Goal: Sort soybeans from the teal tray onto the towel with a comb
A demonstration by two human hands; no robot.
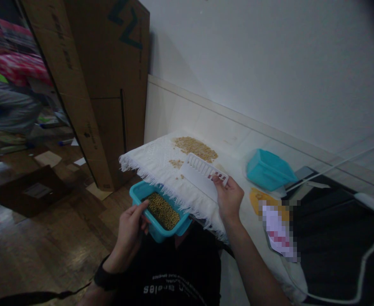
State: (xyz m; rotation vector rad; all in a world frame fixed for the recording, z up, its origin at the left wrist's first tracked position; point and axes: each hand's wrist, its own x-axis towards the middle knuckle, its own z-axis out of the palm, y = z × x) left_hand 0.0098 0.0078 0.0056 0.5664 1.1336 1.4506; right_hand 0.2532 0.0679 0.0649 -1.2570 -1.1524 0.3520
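My left hand [131, 227] grips the near rim of a teal plastic tub [156, 231] that is partly filled with small tan beans [164, 210]. The tub sits just under the fringed edge of a white cloth [151, 159] spread on a table. My right hand [228, 195] pinches a white plastic scraper with a slotted edge [202, 172], which rests on the cloth. Beyond the scraper lies a pile of the same beans [195, 148], with a few loose ones beside it.
A second teal tub [269, 170] lies tipped near the wall at the right. A yellow item [260, 199] and a blurred card lie beside it. White cables cross a black surface [339, 229] at the right. Tall cardboard boxes [104, 85] stand on the wooden floor at the left.
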